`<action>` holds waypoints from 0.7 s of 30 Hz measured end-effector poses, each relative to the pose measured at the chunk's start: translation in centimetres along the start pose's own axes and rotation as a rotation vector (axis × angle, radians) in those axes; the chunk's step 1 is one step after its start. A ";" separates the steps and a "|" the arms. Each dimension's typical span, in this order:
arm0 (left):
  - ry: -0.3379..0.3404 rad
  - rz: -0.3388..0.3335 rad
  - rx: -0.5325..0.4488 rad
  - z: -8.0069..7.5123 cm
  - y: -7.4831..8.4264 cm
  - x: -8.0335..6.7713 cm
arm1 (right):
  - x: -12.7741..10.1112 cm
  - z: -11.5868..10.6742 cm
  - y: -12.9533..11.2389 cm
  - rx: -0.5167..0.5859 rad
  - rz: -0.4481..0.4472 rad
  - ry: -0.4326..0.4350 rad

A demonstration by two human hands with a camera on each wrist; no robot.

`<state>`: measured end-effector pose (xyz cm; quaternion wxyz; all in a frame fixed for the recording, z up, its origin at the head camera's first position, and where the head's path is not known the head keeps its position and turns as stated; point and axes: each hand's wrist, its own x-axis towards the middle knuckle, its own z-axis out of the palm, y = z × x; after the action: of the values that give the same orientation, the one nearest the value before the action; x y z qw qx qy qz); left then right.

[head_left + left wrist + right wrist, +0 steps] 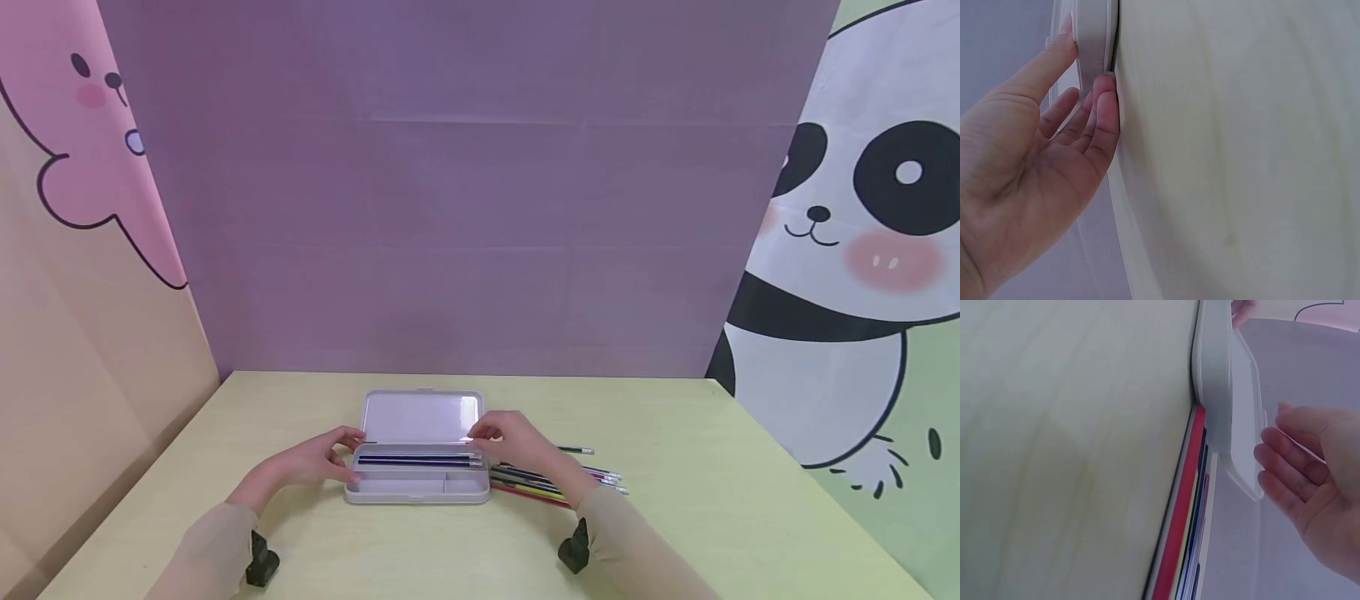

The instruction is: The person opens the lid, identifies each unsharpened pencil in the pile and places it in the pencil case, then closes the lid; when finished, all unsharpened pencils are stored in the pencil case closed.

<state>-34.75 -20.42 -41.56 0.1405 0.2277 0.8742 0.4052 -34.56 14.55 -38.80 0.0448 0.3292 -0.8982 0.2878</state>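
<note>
Nearest the camera, two sleeved forearms reach in over the pale yellow-green table (pixel 675 500), each with a black wrist mount.

The left hand (pixel 318 460) is at the 9 o'clock end of the open white pencil case (pixel 417 486). In the left wrist view its thumb presses on the case's end wall and its fingertips (pixel 1105 103) touch the case's lower edge, fingers only lightly bent, steadying more than clamping.

The right hand (pixel 517 439) hovers at the 3 o'clock end of the case. In the right wrist view its fingers (pixel 1285 462) are spread and relaxed, just beside the case's edge and holding nothing; whether they touch it is hard to tell.

Inside the case's tray, along the far side, lie dark pencils (pixel 418 459) running 9 to 3 o'clock. The near side of the tray is divided into compartments that look bare.

At 3 o'clock of the case, partly under the right wrist, a loose bundle of coloured pencils (pixel 558 483) lies on the table.

Beyond the tray, at 12 o'clock, the hinged lid (pixel 422 416) lies open.
</note>
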 end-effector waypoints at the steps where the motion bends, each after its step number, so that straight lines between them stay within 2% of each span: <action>1: 0.000 0.003 -0.001 0.0 0.0 0.0 | -0.2 -0.2 0.2 -0.009 -0.006 0.005; 7: 0.001 0.009 0.001 0.1 0.0 0.1 | -1.5 -1.3 1.1 -0.027 -0.007 0.013; 21: 0.005 0.003 0.009 0.1 0.2 -0.1 | -4.3 -2.9 3.4 -0.032 0.059 0.038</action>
<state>-34.61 -20.33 -41.48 0.1369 0.2288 0.8759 0.4021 -33.61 20.60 -39.23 0.0587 0.2961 -0.9111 0.2807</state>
